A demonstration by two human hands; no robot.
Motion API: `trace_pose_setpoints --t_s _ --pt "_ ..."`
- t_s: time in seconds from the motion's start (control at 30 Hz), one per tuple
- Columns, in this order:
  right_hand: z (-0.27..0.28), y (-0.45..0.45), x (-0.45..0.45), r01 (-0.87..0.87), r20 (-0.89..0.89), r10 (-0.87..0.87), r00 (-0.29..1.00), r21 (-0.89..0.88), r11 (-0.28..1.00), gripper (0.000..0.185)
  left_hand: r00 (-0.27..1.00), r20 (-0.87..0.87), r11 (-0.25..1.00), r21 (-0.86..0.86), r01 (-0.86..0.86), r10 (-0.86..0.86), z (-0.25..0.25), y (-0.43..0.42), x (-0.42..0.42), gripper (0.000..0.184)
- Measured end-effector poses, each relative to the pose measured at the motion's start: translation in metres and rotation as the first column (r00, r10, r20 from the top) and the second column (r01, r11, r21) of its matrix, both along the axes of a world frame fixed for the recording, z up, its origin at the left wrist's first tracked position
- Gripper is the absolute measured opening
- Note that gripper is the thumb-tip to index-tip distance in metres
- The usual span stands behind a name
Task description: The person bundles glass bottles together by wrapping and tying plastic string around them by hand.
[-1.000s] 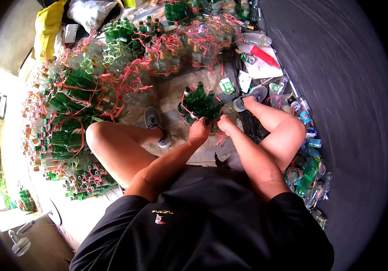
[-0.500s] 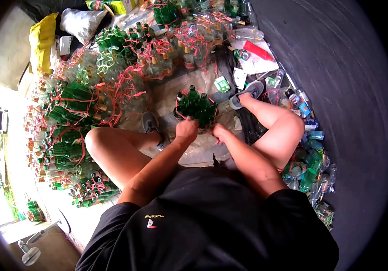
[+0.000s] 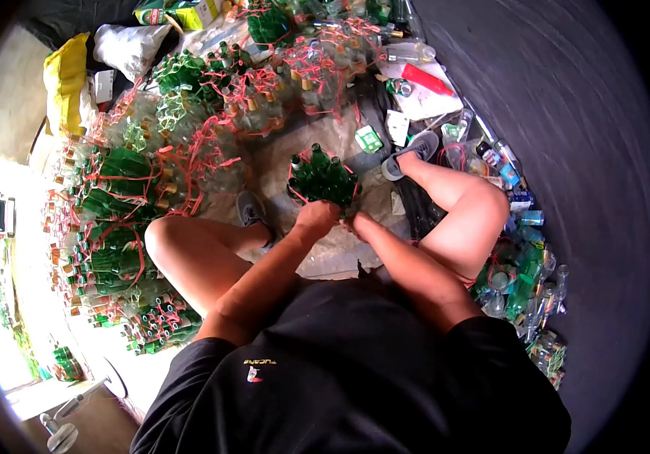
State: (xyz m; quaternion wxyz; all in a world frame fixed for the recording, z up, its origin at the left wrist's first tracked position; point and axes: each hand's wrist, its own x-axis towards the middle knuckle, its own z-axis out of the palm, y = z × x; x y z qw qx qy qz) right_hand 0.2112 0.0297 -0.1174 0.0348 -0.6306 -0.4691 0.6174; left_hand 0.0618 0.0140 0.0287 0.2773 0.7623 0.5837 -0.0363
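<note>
A cluster of green glass bottles (image 3: 320, 178) stands upright on the floor between my feet, with a red plastic string (image 3: 295, 195) looped around it. My left hand (image 3: 319, 216) is closed at the near side of the cluster, gripping the string. Close beside it, my right hand (image 3: 356, 224) is also closed on the string, its fingers partly hidden. The string's ends between the hands are too small to make out.
Bundles of green bottles (image 3: 116, 181) and clear bottles (image 3: 260, 102), tied with red string, crowd the left and far side. Loose bottles and cans (image 3: 525, 276) lie to the right beside a dark wall. A red bottle (image 3: 427, 79) rests on a white sheet (image 3: 423, 101).
My two hands have come closer together at the near side of the bottles; the right moved left. The string sits around the cluster as before. The view has shifted slightly.
</note>
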Motion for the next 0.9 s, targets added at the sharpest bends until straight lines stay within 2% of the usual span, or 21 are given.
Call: trace_pose_setpoints --t_s 0.03,0.17,0.23,0.3,0.33,0.37,0.4,0.47,0.5,0.53,0.57,0.6,0.67,0.7,0.8,0.83,0.9 --pt "-0.004 0.001 0.002 0.001 -0.03 -0.002 1.0 -0.01 1.0 0.017 1.0 0.001 0.998 0.061 0.009 -0.01 -0.002 -0.002 -0.003 0.022" --pt "-0.015 -0.001 0.005 -0.002 -0.115 -0.002 0.993 -0.035 0.999 0.011 1.0 0.024 0.996 0.09 -0.001 -0.001 -0.001 -0.01 -0.01 0.021" --pt "-0.019 -0.005 0.006 -0.046 -0.054 0.045 0.998 -0.019 0.999 0.01 0.991 0.12 0.998 0.022 -0.058 0.055 0.001 -0.013 -0.014 0.021" --pt "-0.016 -0.002 0.004 -0.151 0.098 0.148 0.984 0.026 0.988 0.01 0.99 0.117 0.997 0.03 -0.076 0.072 0.0 -0.015 -0.014 0.02" --pt "-0.023 -0.003 0.002 -0.152 0.095 0.147 0.985 0.045 0.987 0.01 0.99 0.115 0.995 0.036 -0.09 0.085 -0.002 -0.014 -0.015 0.02" --pt "-0.031 -0.01 -0.001 -0.14 0.1 0.121 0.988 0.209 0.968 0.023 0.997 0.023 0.997 0.01 -0.077 0.077 -0.005 -0.01 -0.01 0.02" --pt "-0.037 -0.011 -0.004 -0.122 0.1 0.091 0.991 0.365 0.923 0.036 0.997 -0.06 0.997 0.06 0.047 -0.044 -0.004 -0.009 -0.004 0.019" --pt "0.015 -0.012 -0.005 -0.002 0.108 -0.023 0.994 0.228 0.974 0.049 0.995 -0.096 0.994 0.1 0.044 -0.034 0.011 -0.012 0.009 0.017" --pt "0.021 -0.015 -0.006 -0.042 0.111 0.014 0.994 0.257 0.966 0.053 0.994 -0.103 0.994 0.1 0.051 -0.04 -0.015 -0.008 0.008 0.017" --pt "0.025 -0.016 -0.008 -0.085 0.114 0.054 0.992 0.287 0.954 0.057 0.997 -0.003 0.983 0.169 0.074 -0.075 -0.062 0.0 0.0 0.017" --pt "0.025 -0.014 -0.009 -0.08 0.106 0.051 0.993 0.292 0.953 0.057 0.989 0.094 0.966 0.242 0.089 -0.115 -0.087 0.007 -0.005 0.019" --pt "0.024 -0.01 -0.008 -0.175 0.194 0.123 0.973 0.283 0.943 0.054 0.989 0.085 0.965 0.246 0.095 -0.119 -0.084 0.013 -0.008 0.019" --pt "0.021 -0.007 -0.004 -0.355 0.369 0.255 0.894 0.235 0.905 0.052 0.845 -0.06 0.804 0.279 0.525 -0.531 -0.079 0.024 -0.01 0.021" --pt "0.021 -0.011 -0.001 -0.271 0.341 0.15 0.928 0.341 0.9 0.048 0.843 -0.063 0.802 0.279 0.528 -0.534 -0.075 0.027 -0.009 0.021" --pt "0.018 -0.011 -0.001 -0.262 0.34 0.145 0.929 0.326 0.909 0.047 0.784 -0.174 0.778 0.114 0.617 -0.596 -0.07 0.035 -0.004 0.025" --pt "0.017 -0.01 0.0 -0.258 0.336 0.144 0.931 0.325 0.91 0.047 0.781 -0.177 0.777 0.11 0.62 -0.599 -0.07 0.038 -0.002 0.025" --pt "0.017 -0.009 0.001 -0.414 0.36 0.307 0.881 0.275 0.868 0.037 0.834 -0.166 0.849 -0.045 0.527 -0.526 -0.066 0.04 0.002 0.027"
